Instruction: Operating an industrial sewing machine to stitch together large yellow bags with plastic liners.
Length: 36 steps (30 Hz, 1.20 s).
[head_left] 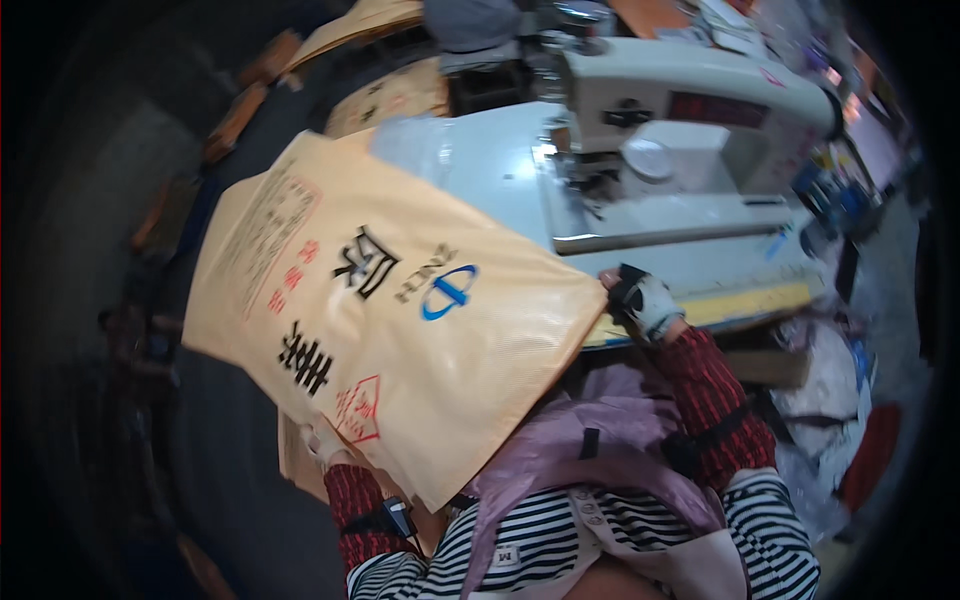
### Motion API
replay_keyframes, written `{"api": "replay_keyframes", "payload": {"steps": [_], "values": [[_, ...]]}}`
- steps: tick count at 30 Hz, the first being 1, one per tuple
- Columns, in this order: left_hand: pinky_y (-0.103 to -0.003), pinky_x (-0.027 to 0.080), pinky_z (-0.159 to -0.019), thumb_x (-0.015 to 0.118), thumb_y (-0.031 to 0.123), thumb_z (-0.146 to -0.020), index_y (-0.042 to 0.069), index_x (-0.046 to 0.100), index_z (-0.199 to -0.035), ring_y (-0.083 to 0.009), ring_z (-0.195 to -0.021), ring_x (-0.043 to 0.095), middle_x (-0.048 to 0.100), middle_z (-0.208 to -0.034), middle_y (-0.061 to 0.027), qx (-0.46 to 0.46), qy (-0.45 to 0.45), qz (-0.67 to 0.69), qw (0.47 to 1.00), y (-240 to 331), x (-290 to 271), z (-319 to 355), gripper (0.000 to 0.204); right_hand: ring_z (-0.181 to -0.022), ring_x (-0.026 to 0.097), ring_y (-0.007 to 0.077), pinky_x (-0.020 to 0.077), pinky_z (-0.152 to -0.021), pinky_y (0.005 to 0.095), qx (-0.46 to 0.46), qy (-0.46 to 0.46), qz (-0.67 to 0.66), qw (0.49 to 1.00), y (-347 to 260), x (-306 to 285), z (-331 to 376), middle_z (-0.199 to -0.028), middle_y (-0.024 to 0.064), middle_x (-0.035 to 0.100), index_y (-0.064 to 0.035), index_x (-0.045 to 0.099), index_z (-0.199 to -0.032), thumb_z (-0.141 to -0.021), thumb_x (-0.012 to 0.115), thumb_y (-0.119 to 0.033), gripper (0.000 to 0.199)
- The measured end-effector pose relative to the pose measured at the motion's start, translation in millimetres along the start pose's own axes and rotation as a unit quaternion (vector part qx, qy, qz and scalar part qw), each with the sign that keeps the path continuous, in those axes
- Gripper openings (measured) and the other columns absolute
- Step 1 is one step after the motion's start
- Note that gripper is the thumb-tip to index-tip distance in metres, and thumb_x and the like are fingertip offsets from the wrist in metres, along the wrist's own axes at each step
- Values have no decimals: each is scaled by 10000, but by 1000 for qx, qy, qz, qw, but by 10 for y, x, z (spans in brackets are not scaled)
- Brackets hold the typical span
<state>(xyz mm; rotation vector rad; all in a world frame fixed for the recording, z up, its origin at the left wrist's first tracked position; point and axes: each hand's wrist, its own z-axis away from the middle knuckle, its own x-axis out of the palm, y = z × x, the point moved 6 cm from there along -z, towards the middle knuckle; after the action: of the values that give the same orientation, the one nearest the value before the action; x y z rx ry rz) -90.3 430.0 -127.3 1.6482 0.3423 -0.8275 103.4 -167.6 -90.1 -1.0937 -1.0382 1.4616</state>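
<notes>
A large tan woven sack with black, red and blue printing stretches across my front, tilted over the table's left part. My right hand, in a white and dark glove, pinches the sack's right corner near the table's front edge. At the sack's lower left edge, my left hand grips it from the side; most of its fingers are hidden behind the sack. Beyond my right hand stands a white industrial sewing machine on a pale blue table. Its needle area is blurred.
More tan sacks lie at the far side, next to a grey cloth-covered thing. Yellow edging runs along the table's front. Plastic and cloth scraps pile up at the right. Dark floor shows at the left.
</notes>
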Motion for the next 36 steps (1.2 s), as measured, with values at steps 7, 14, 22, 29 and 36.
{"api": "replay_keyframes", "payload": {"steps": [7,14,22,29,36], "values": [[-468,462,-858,463,277,-903,73,399,-1293,-303,-1029,557,570,-1152,-122,-377,-413,447,698,-1474,73,1430,445,-549,537,143,444,-463,305,123,-18,111,986,49,393,-8,-694,49,557,-3,578,-994,-799,648,-142,250],[-379,478,-755,508,150,-836,20,605,-1025,-271,-854,622,641,-927,-175,-100,-149,-151,972,-2107,-205,1094,249,-820,605,314,482,-722,369,-183,-53,370,909,346,808,-296,-885,188,619,-14,572,-1064,-847,573,-297,357],[-445,487,-713,608,189,-809,27,589,-965,-355,-822,617,640,-841,-188,-139,-73,-349,924,-3044,-1332,1610,225,-704,617,181,502,-590,326,2,-391,106,914,706,2309,281,-889,112,628,-59,555,-1113,-874,566,-220,288],[-417,502,-742,604,241,-795,42,619,-984,-342,-867,627,651,-905,-177,-308,-89,-269,908,-4636,-1351,2141,275,-722,630,314,490,-629,400,-54,-392,426,813,1177,3316,-49,-811,200,643,4,587,-979,-830,545,-386,420],[-364,485,-813,555,356,-799,68,637,-1006,-285,-987,602,635,-1035,-135,-302,-240,-413,825,-3985,-902,2074,363,-874,591,395,469,-789,451,-149,-346,552,744,1344,3562,-429,-941,229,616,-34,594,-999,-769,559,-323,371]]}}
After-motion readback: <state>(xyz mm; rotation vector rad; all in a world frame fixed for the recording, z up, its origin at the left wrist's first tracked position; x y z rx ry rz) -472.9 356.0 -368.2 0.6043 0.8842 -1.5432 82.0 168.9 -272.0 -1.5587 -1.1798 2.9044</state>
